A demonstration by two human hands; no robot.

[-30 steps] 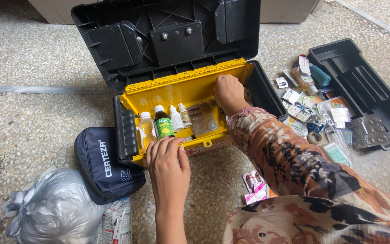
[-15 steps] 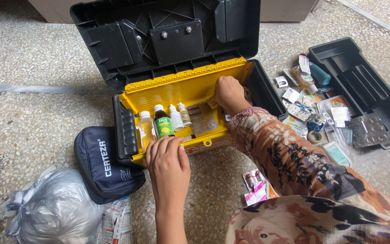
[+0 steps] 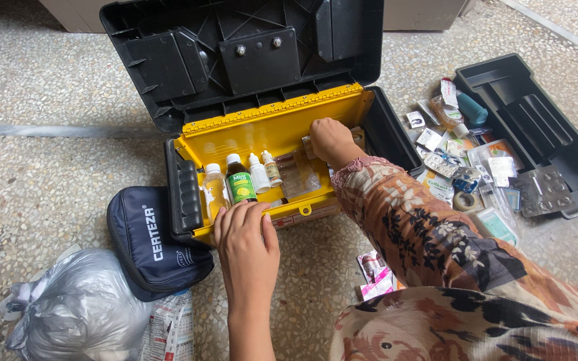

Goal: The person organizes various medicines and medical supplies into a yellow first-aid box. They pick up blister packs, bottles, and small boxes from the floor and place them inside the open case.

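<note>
Right now your left hand (image 3: 245,234) lies flat on the near front rim of the yellow toolbox (image 3: 272,130), fingers together and pressed down on the edge, gripping nothing. Your right hand (image 3: 329,142) is inside the box toward its far right side, fingers curled around a small blister strip (image 3: 308,143) that shows just past your fingertips at the back wall. Your two hands are well apart, one at the front rim and one deep in the box.

Inside the box, on its left side, four bottles stand upright in a row: a pale yellow bottle (image 3: 215,187), a brown bottle with a green label (image 3: 239,180), and two small white dropper bottles (image 3: 258,173) beside it. A clear plastic packet (image 3: 299,177) lies between the bottles and your right wrist.

The black lid (image 3: 242,53) stands open behind the box. On the floor to the left sit a dark blue zip pouch (image 3: 152,244) touching the box's handle end, and a grey plastic bag (image 3: 78,311) near it. To the right lies a loose heap of medicine strips and packets (image 3: 466,157), with a black tray (image 3: 536,130) just beyond.
</note>
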